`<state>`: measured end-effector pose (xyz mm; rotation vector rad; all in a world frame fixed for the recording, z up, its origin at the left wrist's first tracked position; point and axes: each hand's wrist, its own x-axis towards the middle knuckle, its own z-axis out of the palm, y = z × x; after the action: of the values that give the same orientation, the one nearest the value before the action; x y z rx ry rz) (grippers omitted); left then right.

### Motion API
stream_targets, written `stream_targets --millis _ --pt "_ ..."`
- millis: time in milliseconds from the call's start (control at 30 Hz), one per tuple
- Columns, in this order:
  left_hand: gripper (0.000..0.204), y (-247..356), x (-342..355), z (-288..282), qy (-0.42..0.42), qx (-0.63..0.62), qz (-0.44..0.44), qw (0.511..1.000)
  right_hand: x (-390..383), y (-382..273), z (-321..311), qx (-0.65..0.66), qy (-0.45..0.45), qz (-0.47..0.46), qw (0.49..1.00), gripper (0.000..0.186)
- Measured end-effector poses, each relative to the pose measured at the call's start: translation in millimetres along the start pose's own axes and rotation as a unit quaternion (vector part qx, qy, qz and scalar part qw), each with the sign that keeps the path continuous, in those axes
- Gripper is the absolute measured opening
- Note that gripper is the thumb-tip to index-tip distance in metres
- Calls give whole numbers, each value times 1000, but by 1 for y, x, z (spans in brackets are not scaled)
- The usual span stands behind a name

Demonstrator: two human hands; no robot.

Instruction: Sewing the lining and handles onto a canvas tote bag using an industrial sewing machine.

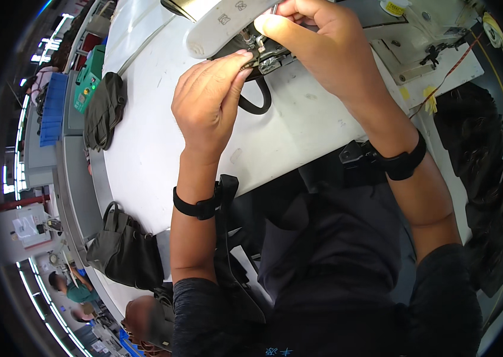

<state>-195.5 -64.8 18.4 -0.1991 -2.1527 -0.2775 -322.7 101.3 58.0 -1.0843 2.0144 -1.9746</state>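
Note:
A sewing machine (227,27) with a pale rounded head stands at the top of the view, above the white table (305,128). My left hand (207,98) is closed in a pinch on the edge of a dark piece (254,62) beside the needle area. Below its fingertips a black strap loop (262,106) curves over the table; whether it joins that piece I cannot tell. My right hand (329,44) is closed, thumb against fingers, next to the metal needle parts (260,43). What its fingers hold is hidden.
Dark bags lie at the table's left edge (106,110) and at the lower left (123,250). A pile of dark pieces (477,172) hangs at the right. A yellow-labelled container (394,7) sits at the top right. Other people work at the far left.

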Motion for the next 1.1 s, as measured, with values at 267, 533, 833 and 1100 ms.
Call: stream_targets --millis 267,533,833,1100 --pt "10 6 -1 4 32 -2 -41 999 -12 25 23 -195 139 -179 954 13" --pt "24 10 -10 4 27 -7 33 999 -42 20 6 -135 132 -166 968 17" --pt "28 15 -11 1 10 -45 11 999 -55 39 23 249 -63 96 962 25" --pt "22 22 9 -8 -34 -58 -34 997 -45 31 21 214 -76 126 966 22"
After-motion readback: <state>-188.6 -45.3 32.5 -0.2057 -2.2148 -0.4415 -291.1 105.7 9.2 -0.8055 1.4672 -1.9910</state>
